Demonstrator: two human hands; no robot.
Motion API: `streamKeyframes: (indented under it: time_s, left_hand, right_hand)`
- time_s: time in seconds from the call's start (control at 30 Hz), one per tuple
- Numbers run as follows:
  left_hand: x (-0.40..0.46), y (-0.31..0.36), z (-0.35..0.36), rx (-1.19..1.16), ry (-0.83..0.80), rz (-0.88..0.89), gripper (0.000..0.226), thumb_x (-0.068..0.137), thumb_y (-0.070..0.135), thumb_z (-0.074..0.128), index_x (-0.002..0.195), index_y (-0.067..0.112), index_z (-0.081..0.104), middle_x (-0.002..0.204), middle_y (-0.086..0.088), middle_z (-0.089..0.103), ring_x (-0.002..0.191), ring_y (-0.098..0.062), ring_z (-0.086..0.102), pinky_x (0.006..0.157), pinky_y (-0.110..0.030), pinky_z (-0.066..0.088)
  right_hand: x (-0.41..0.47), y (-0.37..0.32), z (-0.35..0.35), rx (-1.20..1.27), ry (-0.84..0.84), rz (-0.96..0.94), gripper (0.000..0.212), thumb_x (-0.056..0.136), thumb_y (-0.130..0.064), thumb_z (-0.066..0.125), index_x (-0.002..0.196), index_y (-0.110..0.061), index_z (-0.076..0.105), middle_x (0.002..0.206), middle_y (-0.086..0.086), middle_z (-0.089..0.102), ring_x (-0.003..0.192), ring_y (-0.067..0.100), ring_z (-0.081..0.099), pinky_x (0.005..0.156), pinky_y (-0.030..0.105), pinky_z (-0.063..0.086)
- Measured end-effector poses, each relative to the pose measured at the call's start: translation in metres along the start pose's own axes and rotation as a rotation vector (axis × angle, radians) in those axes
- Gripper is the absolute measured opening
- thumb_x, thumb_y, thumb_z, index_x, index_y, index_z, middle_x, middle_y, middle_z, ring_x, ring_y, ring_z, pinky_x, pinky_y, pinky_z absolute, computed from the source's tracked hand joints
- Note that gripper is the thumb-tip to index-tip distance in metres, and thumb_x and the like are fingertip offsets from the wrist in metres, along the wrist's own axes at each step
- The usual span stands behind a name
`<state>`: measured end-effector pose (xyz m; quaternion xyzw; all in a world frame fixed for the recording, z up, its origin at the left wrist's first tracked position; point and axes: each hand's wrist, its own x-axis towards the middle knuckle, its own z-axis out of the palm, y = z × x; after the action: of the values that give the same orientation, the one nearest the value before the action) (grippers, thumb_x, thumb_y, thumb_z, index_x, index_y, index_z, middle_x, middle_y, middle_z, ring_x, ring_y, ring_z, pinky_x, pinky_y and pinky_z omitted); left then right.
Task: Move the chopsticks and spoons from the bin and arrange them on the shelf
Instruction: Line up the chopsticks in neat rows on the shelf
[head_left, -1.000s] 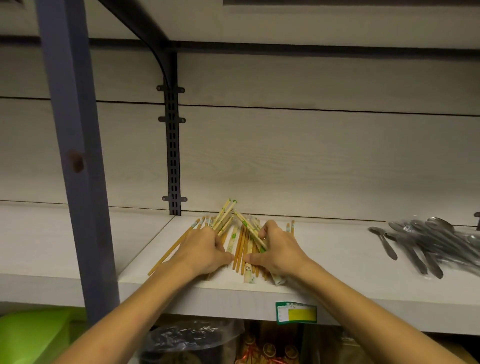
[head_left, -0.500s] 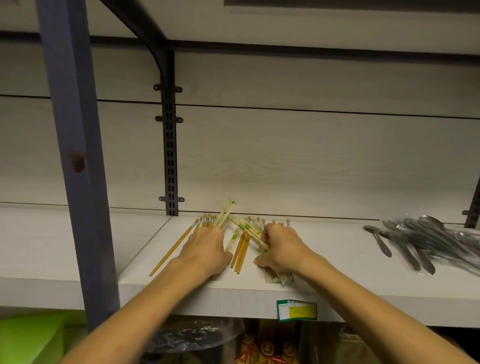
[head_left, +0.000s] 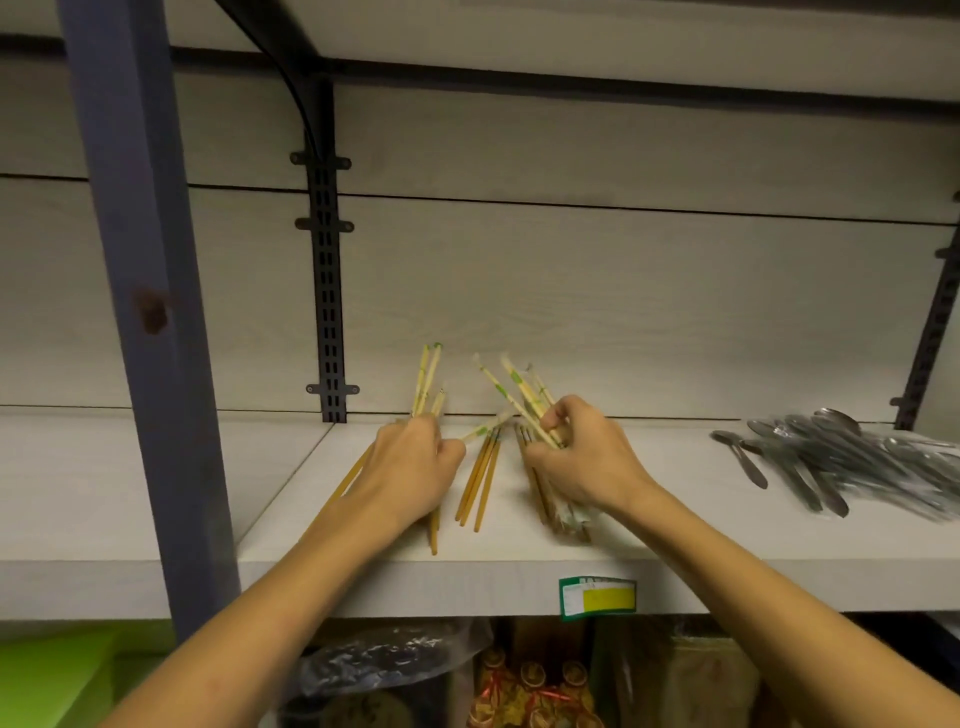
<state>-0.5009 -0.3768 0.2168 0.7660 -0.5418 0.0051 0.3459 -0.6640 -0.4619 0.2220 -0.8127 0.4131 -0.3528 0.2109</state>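
Note:
Wooden chopsticks (head_left: 480, 478) lie on the pale shelf (head_left: 675, 530), some bare, some in paper sleeves with green marks. My left hand (head_left: 410, 467) grips one bunch, whose tips stick up above its knuckles towards the back wall. My right hand (head_left: 582, 457) grips a second bunch, tilted up and to the left. A few bare chopsticks lie loose on the shelf between the two hands. A heap of metal spoons (head_left: 841, 462) rests on the shelf at the right, apart from both hands.
A blue-grey upright post (head_left: 140, 312) stands at the left in front of the shelf. A black slotted rail (head_left: 326, 291) runs up the back wall. A green and yellow label (head_left: 597, 597) sits on the shelf's front edge. Packaged goods fill the shelf below.
Both hands have closed on separate bunches and drawn them apart, lifting their far ends off the shelf. A few chopsticks stayed lying between the hands.

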Motion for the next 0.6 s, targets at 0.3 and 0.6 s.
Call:
streamKeyframes:
  time_s: [0.3,0.6]
  left_hand:
    - [0.005,0.034,0.034,-0.042,-0.082,0.145,0.023,0.101,0.019,0.033,0.124,0.017,0.034,0.085,-0.009,0.056,0.064,-0.019,0.049,0.051,-0.031,0.034]
    - [0.023,0.118,0.092,-0.215,-0.283,0.100,0.025,0.098,0.013,0.033,0.123,0.015,0.038,0.111,-0.018,0.058,0.097,-0.032,0.056,0.068,-0.029,0.034]
  right_hand:
    - [-0.012,0.053,-0.049,0.082,0.082,0.179,0.018,0.083,-0.019,0.062,0.093,-0.017,0.048,0.094,0.010,0.066,0.073,0.032,0.069,0.071,0.050,0.057]
    - [-0.008,0.097,-0.086,0.045,0.054,0.261,0.020,0.078,-0.018,0.063,0.093,-0.013,0.050,0.092,0.013,0.068,0.075,0.035,0.068,0.070,0.046,0.057]
